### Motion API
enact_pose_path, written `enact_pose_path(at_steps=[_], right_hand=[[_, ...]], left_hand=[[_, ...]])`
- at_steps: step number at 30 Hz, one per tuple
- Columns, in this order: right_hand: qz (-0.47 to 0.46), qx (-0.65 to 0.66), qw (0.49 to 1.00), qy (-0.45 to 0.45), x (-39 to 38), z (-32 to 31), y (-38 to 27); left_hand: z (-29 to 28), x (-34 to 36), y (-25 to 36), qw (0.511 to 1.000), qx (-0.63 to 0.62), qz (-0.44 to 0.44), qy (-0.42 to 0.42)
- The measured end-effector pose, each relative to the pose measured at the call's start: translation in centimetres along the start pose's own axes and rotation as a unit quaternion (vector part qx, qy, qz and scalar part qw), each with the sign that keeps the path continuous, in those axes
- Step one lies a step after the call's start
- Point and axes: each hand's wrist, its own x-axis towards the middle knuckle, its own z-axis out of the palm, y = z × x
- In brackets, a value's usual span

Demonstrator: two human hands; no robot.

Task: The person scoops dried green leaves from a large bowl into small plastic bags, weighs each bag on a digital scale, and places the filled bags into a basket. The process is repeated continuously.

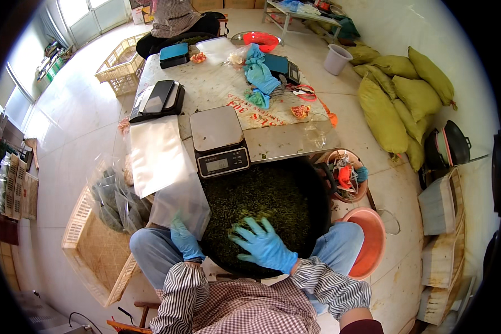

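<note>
A big black tub (319,209) stands between my knees, filled with dark green, loose leafy bits (256,192). Over its near part, my right hand (266,245) in a blue glove spreads its fingers at the surface; whether it touches the bits I cannot tell. At the tub's left side, my gloved left hand (185,240) is closed on the near end of a clear plastic bag (181,209). Beyond that bag lies a stack of white and clear bags (157,153). A digital scale (216,131) with a steel plate sits on the table edge past the tub.
The table (284,139) carries another scale with a phone (158,96), blue gloves (260,72) and red scissors (303,93). Left stands a cream crate (89,245) with filled bags; right, an orange bucket (367,239) and a waste bin (357,192). Green sacks (381,111) line the wall. Another person sits opposite.
</note>
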Motion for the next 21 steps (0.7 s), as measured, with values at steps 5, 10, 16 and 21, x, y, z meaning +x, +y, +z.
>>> enact_pose_path(at_steps=[5,10,16,21], right_hand=[[0.062,-0.042,0.997,0.011,-4.2,1.7,2.5],[0.229,0.158,0.959,0.051,-1.3,1.3,8.3],[0.349,0.218,0.911,0.035,5.6,7.4,16.4],[0.300,0.174,0.933,-0.093,11.2,6.7,13.6]], left_hand=[[0.3,-0.6,1.8,0.999,0.033,0.001,0.001],[-0.1,-0.5,0.0,0.997,0.061,0.018,0.031],[0.3,-0.4,0.4,0.999,0.034,0.009,0.029],[-0.5,-0.1,0.2,0.998,0.053,-0.013,0.010]])
